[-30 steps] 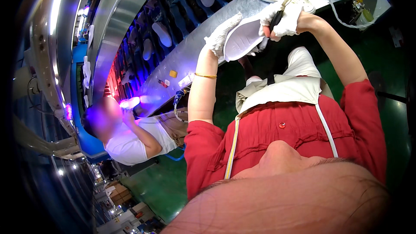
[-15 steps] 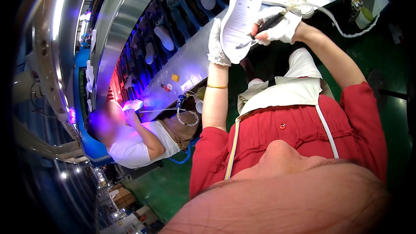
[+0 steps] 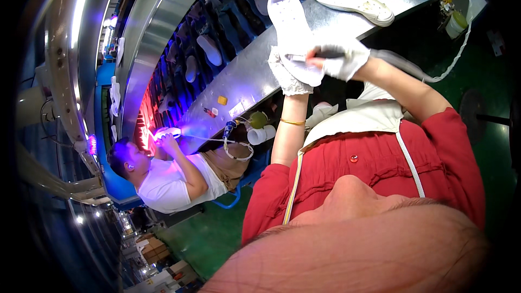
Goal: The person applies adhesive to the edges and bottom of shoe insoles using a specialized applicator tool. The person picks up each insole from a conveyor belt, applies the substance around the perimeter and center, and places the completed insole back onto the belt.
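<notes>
A white shoe sole (image 3: 288, 20) is tilted up over the metal bench's edge, its inner face toward me. My left hand (image 3: 288, 76), in a white glove, grips the sole from beneath and along its near end. My gloved right hand (image 3: 350, 61), bare at the fingertips, is closed around a dark-handled brush (image 3: 332, 52). The brush's tip is at the lower part of the sole; motion blur hides its exact contact. A pale hose (image 3: 407, 66) trails rightward from that hand. Another white sole (image 3: 355, 6) lies on the bench beyond it.
The metal bench (image 3: 247, 57) runs along a conveyor with blue racks carrying several soles (image 3: 208, 49). A co-worker (image 3: 173, 179) sits at the left under purple light. A yellow block (image 3: 222, 100) lies on the bench; a white cup (image 3: 261, 135) hangs near its edge.
The sole and my left hand have moved down and slightly right. My right hand's brush has shifted slightly down along the sole. The other sole on the bench shows more fully.
</notes>
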Demonstrator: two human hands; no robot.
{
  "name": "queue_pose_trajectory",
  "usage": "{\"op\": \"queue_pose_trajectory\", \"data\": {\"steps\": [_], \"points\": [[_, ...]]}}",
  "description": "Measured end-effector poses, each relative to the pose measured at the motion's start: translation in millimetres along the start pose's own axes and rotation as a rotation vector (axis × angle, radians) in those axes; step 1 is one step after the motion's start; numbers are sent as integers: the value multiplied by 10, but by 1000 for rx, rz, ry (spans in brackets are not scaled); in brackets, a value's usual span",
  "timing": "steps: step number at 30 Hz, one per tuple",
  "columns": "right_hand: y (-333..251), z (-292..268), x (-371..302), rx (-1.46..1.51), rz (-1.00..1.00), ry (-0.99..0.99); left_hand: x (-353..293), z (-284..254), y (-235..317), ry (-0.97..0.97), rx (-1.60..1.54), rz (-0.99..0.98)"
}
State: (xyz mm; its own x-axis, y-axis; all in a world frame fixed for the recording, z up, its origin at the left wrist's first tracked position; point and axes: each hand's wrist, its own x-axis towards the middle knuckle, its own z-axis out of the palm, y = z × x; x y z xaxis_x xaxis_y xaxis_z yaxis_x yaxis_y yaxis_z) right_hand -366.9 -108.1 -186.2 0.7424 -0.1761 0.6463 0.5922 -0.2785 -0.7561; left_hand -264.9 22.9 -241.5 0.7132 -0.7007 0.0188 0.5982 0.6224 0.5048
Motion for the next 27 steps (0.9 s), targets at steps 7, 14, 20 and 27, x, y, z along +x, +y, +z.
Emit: {"op": "queue_pose_trajectory", "data": {"steps": [7,14,20,27], "points": [[-38,-134,119,16,423,5,-102,109,-24,99,-57,-47],[-38,-24,23,128,241,-253,-97,-112,-45,47,248,98],[161,-395,338,197,627,-108,-210,365,-45,-24,-119,-132],[555,-450,412,-130,-147,131,-285,444,-112,-33,16,-177]]}}
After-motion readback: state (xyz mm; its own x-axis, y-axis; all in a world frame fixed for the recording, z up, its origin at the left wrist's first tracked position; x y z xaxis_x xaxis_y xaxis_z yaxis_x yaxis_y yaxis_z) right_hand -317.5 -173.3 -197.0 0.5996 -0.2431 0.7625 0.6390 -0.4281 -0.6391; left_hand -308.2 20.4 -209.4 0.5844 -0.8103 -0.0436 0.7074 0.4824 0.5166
